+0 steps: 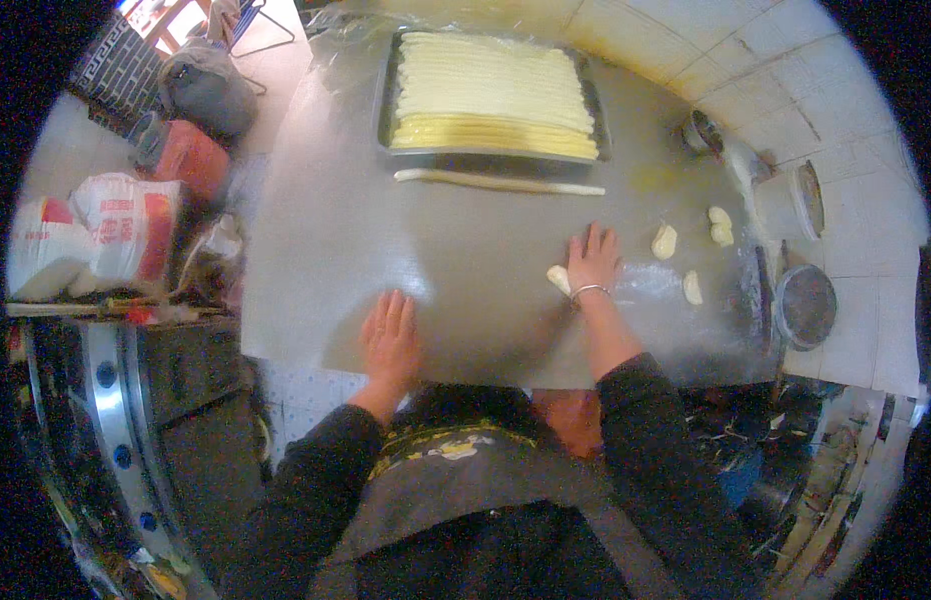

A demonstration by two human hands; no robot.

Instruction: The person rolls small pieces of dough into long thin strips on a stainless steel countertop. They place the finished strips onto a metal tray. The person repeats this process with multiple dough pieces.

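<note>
My left hand (390, 334) rests palm down on the grey tabletop (330, 247) near its front edge, fingers stretched out, with nothing seen in it. Further right, my right hand (594, 259) lies with spread fingers over a short piece of dough (559, 279). One end of that piece shows beside the palm, and the hand covers the rest. A bracelet circles the right wrist. To the right lie three loose dough lumps: one (664, 242) nearest the fingers, another (720, 226) farther off, and one (692, 287) closer to me.
A long rolled dough strip (503, 183) lies before a dark metal tray (495, 156) filled with rows of dough strips (495, 82). Round tubs (807, 307) and a small bowl (703, 133) line the tiled wall. Printed sacks (124, 232) and a red container (191, 161) stand left.
</note>
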